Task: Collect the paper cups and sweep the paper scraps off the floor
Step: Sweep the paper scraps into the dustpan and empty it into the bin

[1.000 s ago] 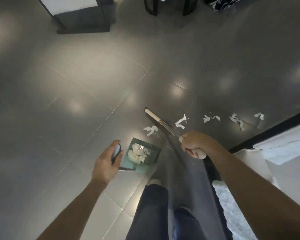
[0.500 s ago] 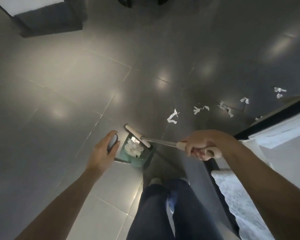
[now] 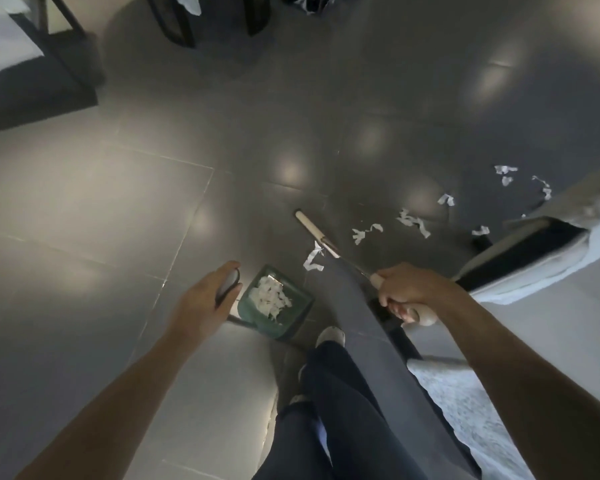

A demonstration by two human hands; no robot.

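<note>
Left hand (image 3: 205,299) grips dustpan handle (image 3: 227,287) — right hand (image 3: 407,292) grips broom (image 3: 317,233); bristles indistinct — scraps (image 3: 411,221) blurred.

I see large grey floor tiles (image 3: 125,209) with a smooth, glossy finish that mirrors the ceiling lights. The torn white paper scraps (image 3: 413,221) look thin, matt and crinkled. My green translucent plastic dustpan (image 3: 293,308) has a slight sheen. The broom's thin shaft (image 3: 350,263) gleams like metal, its cream grip (image 3: 426,315) smooth. The white rug (image 3: 465,403) looks coarse and woven.
</note>
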